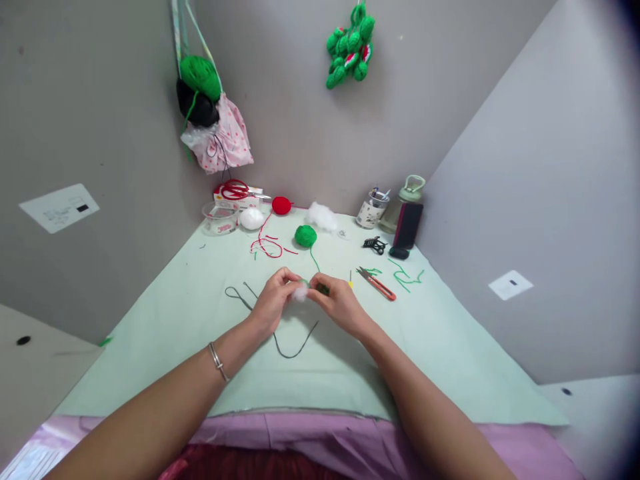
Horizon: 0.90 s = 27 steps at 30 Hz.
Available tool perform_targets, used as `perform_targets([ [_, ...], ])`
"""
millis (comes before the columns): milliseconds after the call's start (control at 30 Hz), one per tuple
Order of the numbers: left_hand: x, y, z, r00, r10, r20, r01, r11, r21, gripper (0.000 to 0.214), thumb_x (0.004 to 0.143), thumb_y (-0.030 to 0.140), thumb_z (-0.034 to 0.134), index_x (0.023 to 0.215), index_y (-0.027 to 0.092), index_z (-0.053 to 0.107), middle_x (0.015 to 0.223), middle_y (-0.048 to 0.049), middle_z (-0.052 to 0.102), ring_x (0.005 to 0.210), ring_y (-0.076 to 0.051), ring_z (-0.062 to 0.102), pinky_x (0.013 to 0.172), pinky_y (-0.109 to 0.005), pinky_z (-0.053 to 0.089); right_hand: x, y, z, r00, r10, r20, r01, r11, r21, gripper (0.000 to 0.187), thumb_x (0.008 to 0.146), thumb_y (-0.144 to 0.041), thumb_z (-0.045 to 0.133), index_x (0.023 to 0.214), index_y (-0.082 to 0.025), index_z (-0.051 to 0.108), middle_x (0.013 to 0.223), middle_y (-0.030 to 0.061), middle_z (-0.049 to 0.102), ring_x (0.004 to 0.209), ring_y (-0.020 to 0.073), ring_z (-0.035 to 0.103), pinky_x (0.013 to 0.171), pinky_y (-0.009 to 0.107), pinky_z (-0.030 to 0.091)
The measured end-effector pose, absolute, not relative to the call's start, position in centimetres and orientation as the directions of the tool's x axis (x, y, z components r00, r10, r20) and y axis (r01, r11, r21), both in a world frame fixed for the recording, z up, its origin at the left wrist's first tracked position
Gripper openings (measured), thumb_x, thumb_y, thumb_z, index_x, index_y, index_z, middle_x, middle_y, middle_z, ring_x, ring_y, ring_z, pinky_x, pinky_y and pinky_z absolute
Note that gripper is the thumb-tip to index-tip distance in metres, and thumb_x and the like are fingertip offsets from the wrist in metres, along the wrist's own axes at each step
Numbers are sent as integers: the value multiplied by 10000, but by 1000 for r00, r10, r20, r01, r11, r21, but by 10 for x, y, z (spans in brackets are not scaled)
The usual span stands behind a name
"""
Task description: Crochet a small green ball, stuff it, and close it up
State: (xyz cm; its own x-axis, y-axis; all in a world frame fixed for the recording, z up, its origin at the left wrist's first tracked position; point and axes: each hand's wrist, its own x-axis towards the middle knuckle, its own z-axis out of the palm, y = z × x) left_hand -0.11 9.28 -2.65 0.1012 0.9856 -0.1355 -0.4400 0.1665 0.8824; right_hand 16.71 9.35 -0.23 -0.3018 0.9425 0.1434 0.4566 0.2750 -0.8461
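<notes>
Worktop: action's near its middle.
Left hand: grip pinched on white fluff.
Right hand: clamped on green yarn piece beside it.
Green ball: careless tug on its strand could roll it.
Fluff: might shed if yanked.

From here I see a fluffy white tuft, a woolly green yarn ball and, nearer the smooth matt counter's right edge, metal-bladed snips.

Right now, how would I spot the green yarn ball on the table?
On the pale table, look past the right hand toward the big white fluff. The green yarn ball sits before it; unlike the red ball farther back, its strand runs toward that hand.
</notes>
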Motion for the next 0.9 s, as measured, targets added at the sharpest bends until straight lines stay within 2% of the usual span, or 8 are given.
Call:
perform_targets([
  [233,-3,94,-28,226,959,-170,-466,260,846,312,604,210,868,710,177,576,756,7,670,717,-120,642,765,-267,546,164,105,-5,-280,956,85,371,189,-909,403,789,-550,694,631,-199,576,611,-26,545,615,129,438,617,281,339],
  [467,-9,91,-22,311,943,-116,-455,255,853,372,734,416,897,797,170,625,845,-27,690,816,-143,677,817,-271,552,168,103,-5,-225,972,61,327,135,-935,254,769,-390,667,630,-205,562,564,-54,476,571,112,375,573,266,306],
  [567,-9,91,-23,302,949,-96,-433,226,872,374,719,384,919,845,174,637,872,-21,699,827,-139,681,820,-272,550,167,101,-1,-220,973,61,324,132,-937,244,782,-362,655,624,-200,565,568,-52,481,578,112,374,585,267,311],
  [700,-8,91,-25,254,964,-79,-409,181,894,379,707,382,910,807,179,606,829,3,682,798,-148,690,831,-319,568,167,95,9,-293,954,59,325,157,-932,259,825,-403,676,687,-192,617,664,-22,580,660,134,450,642,276,355],
  [800,-7,92,-27,205,975,-79,-370,152,916,373,689,332,901,811,189,579,774,28,669,723,-145,686,769,-314,563,165,88,14,-330,943,36,333,152,-930,220,856,-365,634,716,-195,629,670,-25,568,671,140,450,651,281,351],
  [900,-4,94,-28,156,986,-61,-315,108,943,344,663,237,889,797,190,576,758,33,676,664,-127,660,679,-262,508,160,81,14,-318,948,18,346,134,-928,195,864,-308,582,709,-197,618,676,-21,555,675,144,446,659,287,341],
])
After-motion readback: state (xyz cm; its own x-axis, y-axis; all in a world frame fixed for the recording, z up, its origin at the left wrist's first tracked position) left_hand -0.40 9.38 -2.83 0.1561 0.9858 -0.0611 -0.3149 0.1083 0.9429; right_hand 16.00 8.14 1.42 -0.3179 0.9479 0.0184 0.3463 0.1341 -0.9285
